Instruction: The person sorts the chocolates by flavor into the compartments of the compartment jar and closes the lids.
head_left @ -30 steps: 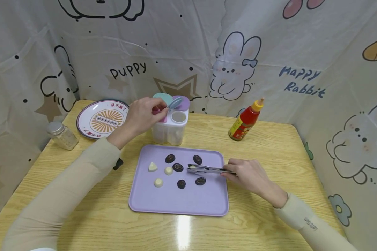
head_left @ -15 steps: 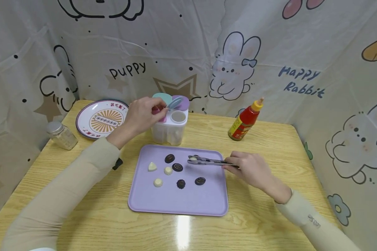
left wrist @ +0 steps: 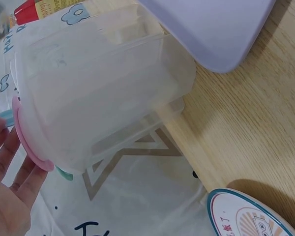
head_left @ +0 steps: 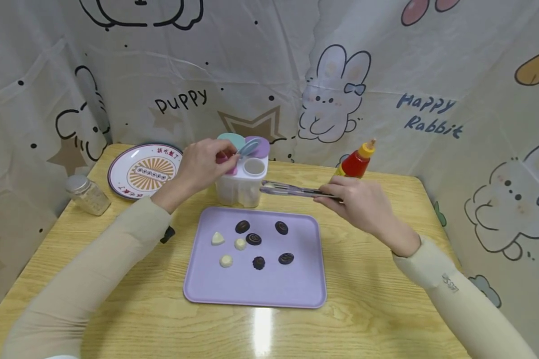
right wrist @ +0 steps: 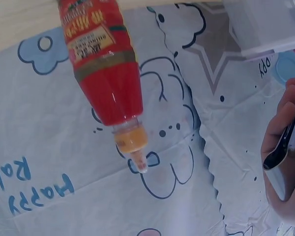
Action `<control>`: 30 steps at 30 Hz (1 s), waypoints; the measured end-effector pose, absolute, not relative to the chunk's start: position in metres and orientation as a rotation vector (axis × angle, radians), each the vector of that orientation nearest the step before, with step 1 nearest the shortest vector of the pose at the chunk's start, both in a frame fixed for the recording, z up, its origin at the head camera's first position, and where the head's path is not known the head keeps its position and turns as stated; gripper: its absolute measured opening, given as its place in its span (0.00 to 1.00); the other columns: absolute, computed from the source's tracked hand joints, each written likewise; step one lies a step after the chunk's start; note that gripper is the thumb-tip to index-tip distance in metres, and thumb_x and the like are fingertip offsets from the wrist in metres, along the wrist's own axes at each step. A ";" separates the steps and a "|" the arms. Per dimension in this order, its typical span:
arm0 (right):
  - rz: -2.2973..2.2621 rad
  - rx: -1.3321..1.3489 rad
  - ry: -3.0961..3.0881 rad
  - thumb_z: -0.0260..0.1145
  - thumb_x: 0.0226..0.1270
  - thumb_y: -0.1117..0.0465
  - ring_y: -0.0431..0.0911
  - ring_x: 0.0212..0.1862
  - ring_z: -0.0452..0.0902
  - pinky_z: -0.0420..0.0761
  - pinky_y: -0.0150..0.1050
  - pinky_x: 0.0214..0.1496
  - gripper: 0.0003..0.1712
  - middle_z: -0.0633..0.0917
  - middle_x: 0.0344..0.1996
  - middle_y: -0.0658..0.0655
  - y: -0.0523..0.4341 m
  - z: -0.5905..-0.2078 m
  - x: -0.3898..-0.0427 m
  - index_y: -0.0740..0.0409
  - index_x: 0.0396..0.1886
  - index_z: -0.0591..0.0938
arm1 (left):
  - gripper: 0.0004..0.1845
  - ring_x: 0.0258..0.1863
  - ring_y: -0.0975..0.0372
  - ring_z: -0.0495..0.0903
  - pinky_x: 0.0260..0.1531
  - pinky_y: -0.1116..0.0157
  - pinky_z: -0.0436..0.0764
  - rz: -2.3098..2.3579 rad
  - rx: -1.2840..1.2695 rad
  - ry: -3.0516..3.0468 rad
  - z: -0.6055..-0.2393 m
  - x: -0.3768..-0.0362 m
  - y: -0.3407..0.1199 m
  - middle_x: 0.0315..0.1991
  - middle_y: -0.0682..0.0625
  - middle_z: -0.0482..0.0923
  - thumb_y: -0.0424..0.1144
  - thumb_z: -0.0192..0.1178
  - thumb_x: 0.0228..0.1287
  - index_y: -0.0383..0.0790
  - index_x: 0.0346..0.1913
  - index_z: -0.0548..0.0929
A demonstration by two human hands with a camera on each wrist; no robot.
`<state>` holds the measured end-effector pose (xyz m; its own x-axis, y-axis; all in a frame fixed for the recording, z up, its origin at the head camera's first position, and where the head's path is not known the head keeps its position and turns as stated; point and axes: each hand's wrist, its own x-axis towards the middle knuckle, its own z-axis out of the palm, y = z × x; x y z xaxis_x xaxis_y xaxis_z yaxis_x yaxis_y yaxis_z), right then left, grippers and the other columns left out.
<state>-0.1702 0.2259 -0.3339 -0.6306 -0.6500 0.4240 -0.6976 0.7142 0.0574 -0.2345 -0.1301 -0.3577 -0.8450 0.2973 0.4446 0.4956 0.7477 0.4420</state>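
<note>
Wooden table (head_left: 386, 309) carries a lilac tray (head_left: 256, 286), with seven chocolates lying on it, four dark and three white. Just behind the tray stands a clear compartment container (head_left: 241, 187) with pastel flip lids. Left hand (head_left: 204, 162) rests on the container's top, fingers curled round a pink lid (head_left: 222, 158). Right hand (head_left: 361, 202) pinches metal tongs (head_left: 292, 189), raised above the tray's far edge, tips just beside the container and closed on a small pale piece. Red sauce bottle (head_left: 355, 162) stands behind that hand; a patterned plate (head_left: 144, 169) and small glass jar (head_left: 87, 194) sit at the left.
</note>
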 end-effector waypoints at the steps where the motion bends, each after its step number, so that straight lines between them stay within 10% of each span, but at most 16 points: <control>1: 0.158 1.038 -2.497 0.80 0.61 0.52 0.42 0.22 0.77 0.70 0.33 0.20 0.11 0.89 0.28 0.52 0.224 -0.331 -0.174 0.54 0.35 0.91 | 0.08 0.36 0.53 0.85 0.36 0.57 0.82 -0.800 -0.617 -2.599 -0.358 -0.235 -0.131 0.36 0.44 0.89 0.42 0.67 0.72 0.41 0.43 0.89; 30: 0.067 1.016 -2.579 0.72 0.72 0.45 0.43 0.20 0.78 0.62 0.37 0.16 0.17 0.89 0.32 0.50 0.191 -0.308 -0.222 0.53 0.44 0.93 | 0.07 0.35 0.54 0.88 0.36 0.58 0.83 -0.853 -0.650 -2.608 -0.354 -0.237 -0.133 0.36 0.45 0.91 0.41 0.68 0.71 0.42 0.43 0.89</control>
<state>-0.2223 0.1912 -0.3080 -0.6733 -0.6502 0.3521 -0.6675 0.7393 0.0888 -0.2370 -0.1334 -0.3537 -0.8451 0.3198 0.4283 0.5111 0.7183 0.4721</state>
